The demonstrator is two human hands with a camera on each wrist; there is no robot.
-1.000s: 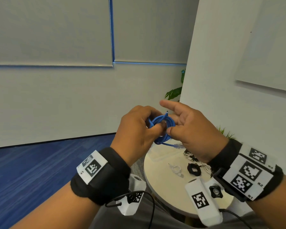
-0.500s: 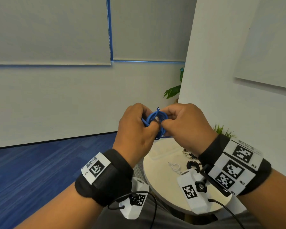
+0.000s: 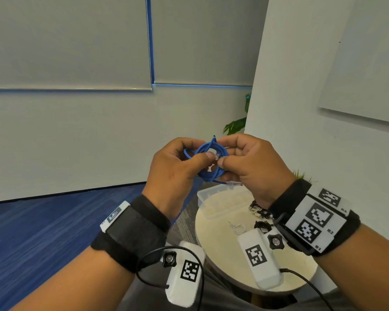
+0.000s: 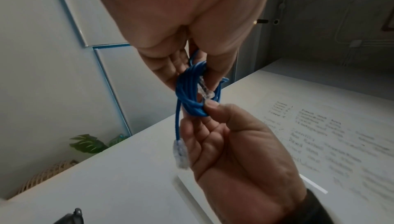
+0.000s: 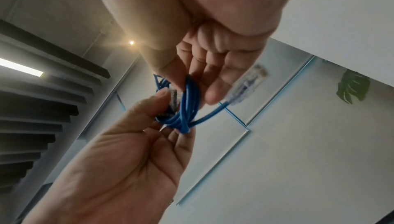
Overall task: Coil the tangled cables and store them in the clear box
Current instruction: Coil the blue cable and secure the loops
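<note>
Item: blue cable [image 3: 208, 161], coiled, held upright in the air above the clear box [image 3: 213, 202], pinched on both sides by left hand [image 3: 175, 173] and right hand [image 3: 252, 167], clear plug [image 3: 216, 156] at thumbs, box lying directly beneath both grips.

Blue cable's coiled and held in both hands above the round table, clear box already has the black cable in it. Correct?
Not quite. The clear box looks empty in the head view; the black cable lies on the round table beside it. The blue cable is coiled, held by left hand and right hand.
</note>
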